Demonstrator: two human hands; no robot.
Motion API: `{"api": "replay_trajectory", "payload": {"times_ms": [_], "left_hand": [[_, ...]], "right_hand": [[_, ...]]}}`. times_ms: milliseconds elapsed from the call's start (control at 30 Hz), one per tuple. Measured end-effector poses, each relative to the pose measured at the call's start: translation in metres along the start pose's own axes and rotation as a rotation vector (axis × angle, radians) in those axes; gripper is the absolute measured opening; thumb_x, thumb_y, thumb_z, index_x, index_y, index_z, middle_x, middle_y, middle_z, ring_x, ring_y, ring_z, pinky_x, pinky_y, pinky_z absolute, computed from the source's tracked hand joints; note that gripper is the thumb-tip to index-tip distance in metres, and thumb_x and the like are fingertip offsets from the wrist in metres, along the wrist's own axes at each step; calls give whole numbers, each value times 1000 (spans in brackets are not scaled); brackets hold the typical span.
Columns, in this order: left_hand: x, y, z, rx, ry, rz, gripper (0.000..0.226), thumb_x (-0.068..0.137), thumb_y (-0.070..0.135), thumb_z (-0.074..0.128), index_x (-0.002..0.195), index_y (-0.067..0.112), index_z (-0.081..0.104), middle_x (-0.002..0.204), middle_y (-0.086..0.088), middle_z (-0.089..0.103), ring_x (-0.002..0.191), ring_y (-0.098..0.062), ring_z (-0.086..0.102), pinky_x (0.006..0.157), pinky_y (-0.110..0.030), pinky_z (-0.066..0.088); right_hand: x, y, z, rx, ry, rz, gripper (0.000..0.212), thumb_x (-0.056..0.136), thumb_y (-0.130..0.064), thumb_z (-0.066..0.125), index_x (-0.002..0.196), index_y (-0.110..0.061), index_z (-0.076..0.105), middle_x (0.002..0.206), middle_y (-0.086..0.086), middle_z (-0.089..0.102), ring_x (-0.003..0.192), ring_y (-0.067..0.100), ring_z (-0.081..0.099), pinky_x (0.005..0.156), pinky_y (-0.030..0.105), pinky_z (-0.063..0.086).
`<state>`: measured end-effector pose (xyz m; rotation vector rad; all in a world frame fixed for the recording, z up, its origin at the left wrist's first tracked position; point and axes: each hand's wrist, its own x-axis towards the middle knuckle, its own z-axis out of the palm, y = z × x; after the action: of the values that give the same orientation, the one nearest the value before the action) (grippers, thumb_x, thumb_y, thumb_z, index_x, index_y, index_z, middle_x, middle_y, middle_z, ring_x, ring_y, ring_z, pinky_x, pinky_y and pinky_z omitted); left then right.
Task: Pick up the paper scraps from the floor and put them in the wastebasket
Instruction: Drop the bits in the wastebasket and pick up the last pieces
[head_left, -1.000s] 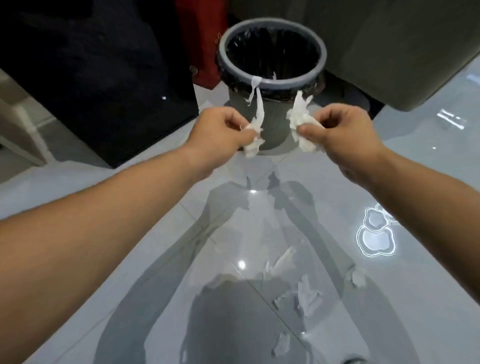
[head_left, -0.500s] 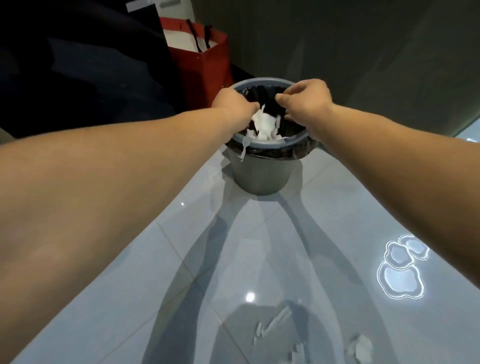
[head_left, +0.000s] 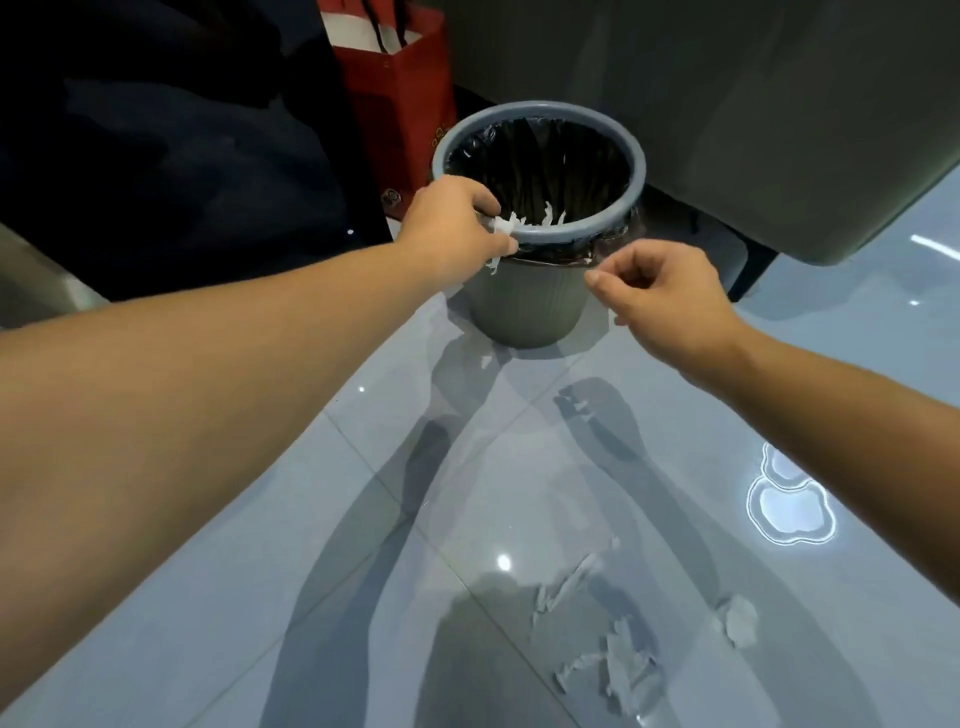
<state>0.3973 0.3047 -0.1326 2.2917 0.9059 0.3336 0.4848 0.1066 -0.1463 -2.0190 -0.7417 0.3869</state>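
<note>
Fingers (head_left: 496, 241) of left hand (head_left: 447, 228) pinch a paper scrap (head_left: 503, 228) — at wastebasket (head_left: 524, 301) rim.

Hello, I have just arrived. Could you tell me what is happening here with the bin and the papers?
A person is clearing torn paper from a glossy tiled floor into a grey wastebasket lined with a black bag. The left hand is at the rim, pinching a white paper scrap that hangs over the edge. The right hand is beside the basket, fingers loosely curled and holding nothing visible. Some paper already lies inside, and several scraps remain on the floor near the person.
</note>
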Motion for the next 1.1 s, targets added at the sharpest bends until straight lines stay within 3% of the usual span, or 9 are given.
{"api": "replay_trajectory", "payload": {"times_ms": [200, 300, 433, 500, 667, 733, 833, 967, 1100], "left_hand": [[9, 14, -7, 36, -71, 38, 17, 86, 33, 74, 97, 22, 80, 88, 9, 70, 92, -12, 64, 85, -30, 56], [16, 21, -7, -102, -33, -21, 15, 88, 30, 72, 95, 19, 78, 91, -1, 74, 83, -16, 69, 77, -33, 62], [23, 27, -2, -264, 0, -144, 56, 84, 18, 77, 136, 10, 55, 115, -8, 69, 98, -22, 71, 75, -32, 63], [14, 27, -3, -249, 5, -75, 70, 85, 14, 76, 146, 11, 42, 113, -6, 70, 98, -18, 70, 78, -32, 62], [-40, 8, 2, -338, 121, 37, 19, 87, 18, 69, 103, 18, 60, 87, -12, 70, 82, -25, 71, 78, -43, 61], [-76, -14, 24, -277, -40, -17, 12, 84, 26, 70, 91, 20, 62, 81, -13, 69, 76, -28, 70, 75, -45, 61], [-145, -48, 69, -54, -451, -109, 26, 83, 34, 74, 104, 22, 65, 96, -7, 69, 74, -19, 63, 67, -30, 54], [-221, -66, 121, 136, -812, -107, 80, 72, 51, 80, 141, 31, 45, 136, -6, 45, 115, -22, 56, 101, -37, 48], [-271, -60, 159, 288, -958, -27, 116, 59, 57, 85, 150, 34, 18, 133, -2, 29, 126, -22, 39, 102, -42, 48]], "right_hand": [[-16, 1, -3, 52, 12, -7, 15, 90, -29, 68, 83, -16, 71, 81, 8, 71, 74, 20, 65, 77, 46, 61], [-18, -2, -3, 59, -3, -13, 15, 91, -28, 67, 85, -15, 71, 83, 9, 71, 77, 23, 67, 76, 45, 61], [-15, -7, -4, 86, 15, -6, 17, 90, -28, 67, 86, -12, 71, 85, 12, 72, 73, 17, 64, 76, 45, 60], [-16, -6, -5, 90, -3, 1, 17, 91, -28, 66, 87, -13, 71, 85, 11, 72, 78, 25, 67, 77, 43, 61], [-33, 17, -8, 30, -86, 49, 16, 90, -27, 67, 87, -11, 70, 84, 15, 72, 82, 32, 69, 74, 44, 60], [-50, 42, -11, -81, -222, 97, 13, 88, -27, 69, 86, -15, 71, 77, 7, 70, 72, 25, 67, 74, 42, 60], [-96, 94, -22, -341, -467, 185, 18, 85, -35, 71, 96, -22, 70, 88, -3, 70, 74, 14, 65, 77, 31, 52], [-171, 160, -44, -506, -578, 353, 54, 73, -49, 79, 121, -31, 64, 119, 1, 57, 105, 18, 60, 93, 30, 46], [-227, 204, -44, -543, -574, 411, 86, 59, -67, 77, 135, -34, 54, 130, 10, 45, 125, 29, 45, 109, 43, 39]]}}
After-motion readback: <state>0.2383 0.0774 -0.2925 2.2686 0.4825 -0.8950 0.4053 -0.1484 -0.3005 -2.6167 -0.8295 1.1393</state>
